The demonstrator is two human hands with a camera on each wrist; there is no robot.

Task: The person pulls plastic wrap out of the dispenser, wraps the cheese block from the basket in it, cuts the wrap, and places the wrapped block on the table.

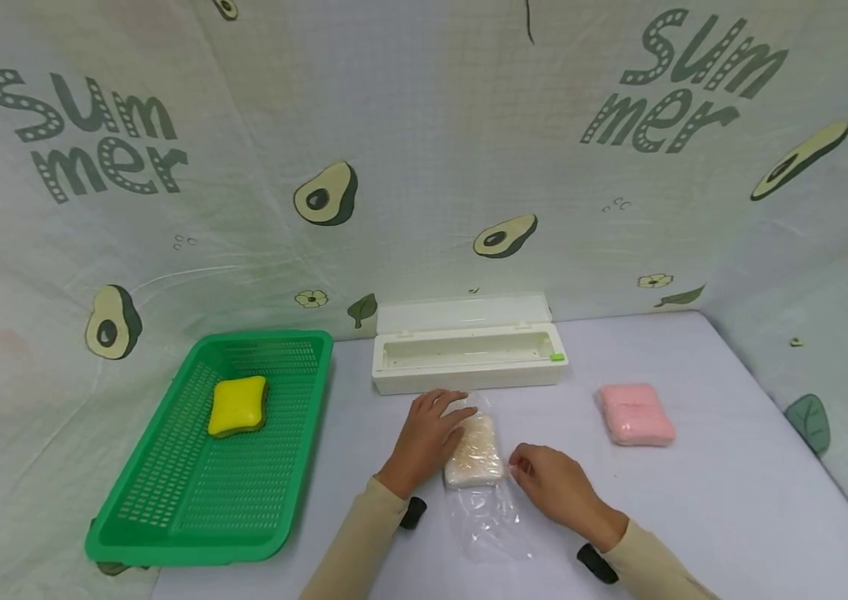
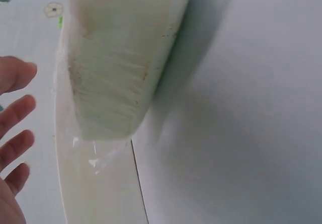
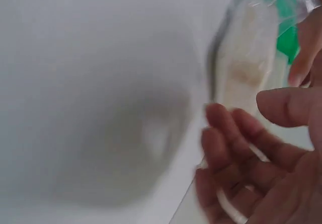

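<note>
Right hand, left hand, both parted, pale block in bag, sponge in basket

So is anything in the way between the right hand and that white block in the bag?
Nothing visible but its own clear bag stands between the right hand and the white block. The pink pack lies off to the right, out of the way.

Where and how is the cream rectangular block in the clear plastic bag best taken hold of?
Likely best gripped from above, across its long left and right edges: the block lies flat and is narrower across than lengthwise. I'd avoid the loose plastic at its near end, which looks slack.
</note>
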